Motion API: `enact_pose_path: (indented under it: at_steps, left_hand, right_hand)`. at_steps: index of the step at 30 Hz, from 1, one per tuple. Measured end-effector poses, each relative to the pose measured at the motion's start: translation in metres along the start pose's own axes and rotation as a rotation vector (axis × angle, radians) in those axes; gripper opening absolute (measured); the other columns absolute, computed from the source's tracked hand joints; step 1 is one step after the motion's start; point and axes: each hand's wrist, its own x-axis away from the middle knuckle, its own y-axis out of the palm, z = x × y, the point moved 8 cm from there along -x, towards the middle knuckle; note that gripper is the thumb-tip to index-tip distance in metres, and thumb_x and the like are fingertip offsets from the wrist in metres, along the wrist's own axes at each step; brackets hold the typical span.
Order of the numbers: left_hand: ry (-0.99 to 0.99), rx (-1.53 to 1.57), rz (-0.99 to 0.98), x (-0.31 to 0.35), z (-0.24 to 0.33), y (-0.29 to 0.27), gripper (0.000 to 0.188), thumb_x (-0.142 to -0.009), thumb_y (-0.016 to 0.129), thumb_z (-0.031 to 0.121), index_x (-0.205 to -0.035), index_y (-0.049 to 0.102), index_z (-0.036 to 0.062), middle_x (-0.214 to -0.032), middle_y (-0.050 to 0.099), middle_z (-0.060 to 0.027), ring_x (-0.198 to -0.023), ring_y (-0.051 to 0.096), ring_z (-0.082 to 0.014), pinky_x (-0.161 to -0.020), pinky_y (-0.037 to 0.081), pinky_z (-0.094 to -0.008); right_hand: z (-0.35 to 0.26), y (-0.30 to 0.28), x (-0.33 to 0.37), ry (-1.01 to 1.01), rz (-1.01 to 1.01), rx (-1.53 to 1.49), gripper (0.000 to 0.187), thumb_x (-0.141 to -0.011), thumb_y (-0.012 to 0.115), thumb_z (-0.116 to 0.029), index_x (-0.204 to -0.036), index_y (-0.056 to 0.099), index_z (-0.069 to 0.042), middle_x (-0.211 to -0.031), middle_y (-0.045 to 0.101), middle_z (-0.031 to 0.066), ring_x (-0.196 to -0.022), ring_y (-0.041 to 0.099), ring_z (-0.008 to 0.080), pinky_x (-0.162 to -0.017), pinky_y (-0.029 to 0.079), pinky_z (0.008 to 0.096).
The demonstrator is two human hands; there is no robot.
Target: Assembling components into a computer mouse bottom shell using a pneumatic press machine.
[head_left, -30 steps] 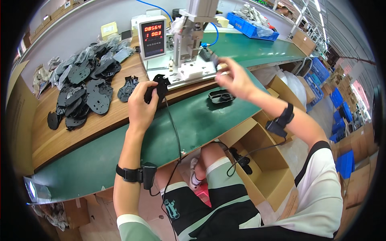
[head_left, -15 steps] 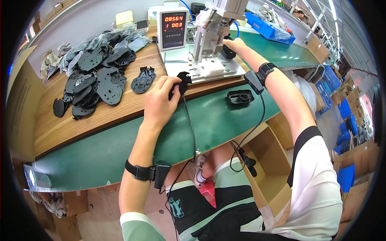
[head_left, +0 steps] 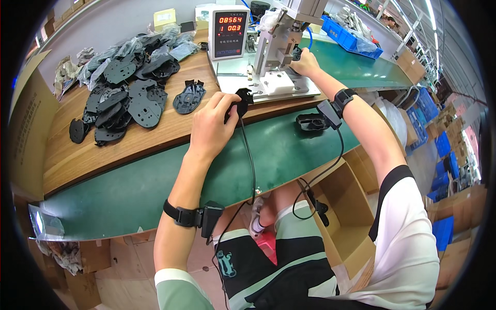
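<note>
My left hand [head_left: 213,123] is closed around a small black plastic part [head_left: 245,99] at the front edge of the wooden board. From just below that part a black cable [head_left: 252,160] runs down past the table edge. My right hand [head_left: 307,63] reaches to the right side of a metal press [head_left: 272,54], its fingers closed on a dark plastic piece [head_left: 296,52], mostly hidden by the press and fingers. On the press base sits a white block fixture [head_left: 275,82]. A black plastic shell [head_left: 311,122] lies on the green tabletop below my right wrist.
A single black base plate [head_left: 189,97] lies left of the press, beside a heap of black plates [head_left: 147,106] and bagged parts. A controller with red digits [head_left: 229,33] stands behind. An open carton [head_left: 343,217] is below the table; a blue crate [head_left: 351,39] sits at the back right.
The dark piece at my right hand has risen a little along the press, and less of it shows. My left hand still grips its part. The whole view has shifted slightly.
</note>
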Motion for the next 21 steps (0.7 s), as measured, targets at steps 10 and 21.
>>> enact_pose_path:
  at_steps: [10,21]
  left_hand:
    - [-0.068,0.056,-0.037,0.001,-0.004,0.001,0.02,-0.096,0.071,0.004,-0.115,0.071,0.0048,-0.109,0.073,-0.013,-0.099,0.073,-0.0348,-0.087,0.057,-0.0403]
    - [-0.071,0.055,-0.034,0.001,-0.003,0.002,0.02,-0.096,0.071,0.004,-0.116,0.071,0.0045,-0.109,0.073,-0.0136,-0.098,0.073,-0.0346,-0.087,0.057,-0.04]
  right_hand:
    - [-0.013,-0.005,0.024,0.121,0.108,-0.013,0.096,-0.084,0.085,-0.056,-0.147,0.044,0.004,-0.148,0.054,0.0315,-0.137,0.058,0.0475,-0.113,0.051,0.0518]
    - [-0.008,-0.01,0.031,0.146,0.109,-0.017,0.094,-0.083,0.087,-0.051,-0.147,0.043,0.002,-0.147,0.053,0.0296,-0.137,0.058,0.0474,-0.113,0.051,0.0523]
